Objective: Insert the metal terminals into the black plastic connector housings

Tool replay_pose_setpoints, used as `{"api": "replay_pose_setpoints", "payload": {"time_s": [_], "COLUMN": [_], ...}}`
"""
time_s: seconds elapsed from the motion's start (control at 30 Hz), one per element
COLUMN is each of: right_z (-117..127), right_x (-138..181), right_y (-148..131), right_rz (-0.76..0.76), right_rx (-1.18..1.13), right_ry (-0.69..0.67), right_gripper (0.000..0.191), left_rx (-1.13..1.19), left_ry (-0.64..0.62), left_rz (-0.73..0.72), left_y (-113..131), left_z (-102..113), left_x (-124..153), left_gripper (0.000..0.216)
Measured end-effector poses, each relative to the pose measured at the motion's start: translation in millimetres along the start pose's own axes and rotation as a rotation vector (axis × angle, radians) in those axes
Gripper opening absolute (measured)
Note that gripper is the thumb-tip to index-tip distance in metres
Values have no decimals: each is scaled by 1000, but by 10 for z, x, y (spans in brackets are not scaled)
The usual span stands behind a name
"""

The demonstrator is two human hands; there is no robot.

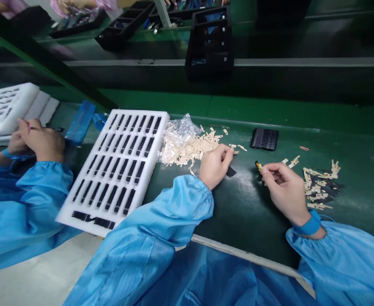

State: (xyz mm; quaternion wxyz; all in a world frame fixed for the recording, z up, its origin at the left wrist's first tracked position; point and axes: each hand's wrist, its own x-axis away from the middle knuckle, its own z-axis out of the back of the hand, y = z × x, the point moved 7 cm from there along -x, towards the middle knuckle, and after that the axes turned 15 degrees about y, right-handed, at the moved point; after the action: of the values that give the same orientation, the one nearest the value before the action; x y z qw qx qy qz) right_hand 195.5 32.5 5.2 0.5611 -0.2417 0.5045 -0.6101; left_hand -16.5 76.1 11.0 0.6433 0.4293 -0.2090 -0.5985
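At the centre of the frame the left hand (pixel 215 166) has its thumb and forefinger pinched on a cream tab (pixel 236 152), just above a flat black piece (pixel 231 171). Right of centre, the right hand (pixel 285 192) clamps a small black-and-yellow part (pixel 258 165) between its fingertips. A heap of cream tabs (pixel 189 148) beside a clear plastic bag (pixel 187 127) lies left of centre, touching or near a white foam tray (pixel 63 215) of slim black parts. A ribbed black tray (pixel 265 139) sits upper right of centre; mixed cream and black pieces (pixel 321 185) lie at right.
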Motion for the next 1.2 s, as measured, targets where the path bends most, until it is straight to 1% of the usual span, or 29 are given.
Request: {"api": "replay_pose_setpoints", "payload": {"time_s": [0.03,0.07,0.13,0.17,0.23,0.3,0.37,0.43,0.5,0.57,0.6,0.67,0.73,0.83,0.93,1.0,1.13,1.2], "right_z": [-8,-17,-33,-36,-38,-34,-35,-38,-10,28,30,-6,-50,-58,-53,-53,-72,-69], "right_x": [-2,-2,0,0,2,4,9,16,13,11,16,36,58,69,71,71,73,74], "right_y": [12,15,-2,-19,-67,-122,-169,-192,-171,-125,-106,-96,-118,-152,-145,-119,-53,-50], "right_rz": [-9,-10,5,18,52,92,132,157,142,97,76,68,94,142,159,140,40,23], "right_rx": [1,4,11,14,17,24,31,41,70,97,101,96,88,92,110,109,48,40], "right_ry": [-3,-8,-18,-21,-32,-47,-70,-83,-38,26,33,-15,-75,-87,-76,-73,-102,-98], "right_gripper": [10,10,11,11,10,10,10,11,6,9,10,10,10,11,13,14,15,16], "left_rx": [-46,-73,-40,18,176,303,350,352,356,353,342,306,274,252,259,267,269,268], "left_ry": [19,23,-25,-80,-234,-381,-439,-434,-412,-380,-363,-342,-353,-387,-406,-412,-395,-393], "left_rz": [-8,-12,-15,-17,-15,13,71,120,139,119,97,42,-9,-30,-7,8,30,29], "left_y": [-15,-23,-8,16,87,148,155,135,122,125,133,159,191,210,198,187,167,170], "left_z": [39,60,37,-8,-134,-250,-309,-325,-318,-297,-285,-267,-273,-301,-325,-334,-324,-320], "left_x": [-36,-54,-36,-3,94,193,243,253,251,247,248,258,285,326,350,356,341,340], "left_gripper": [27,27,15,14,26,31,30,27,24,21,19,17,15,16,19,20,21,20]}}
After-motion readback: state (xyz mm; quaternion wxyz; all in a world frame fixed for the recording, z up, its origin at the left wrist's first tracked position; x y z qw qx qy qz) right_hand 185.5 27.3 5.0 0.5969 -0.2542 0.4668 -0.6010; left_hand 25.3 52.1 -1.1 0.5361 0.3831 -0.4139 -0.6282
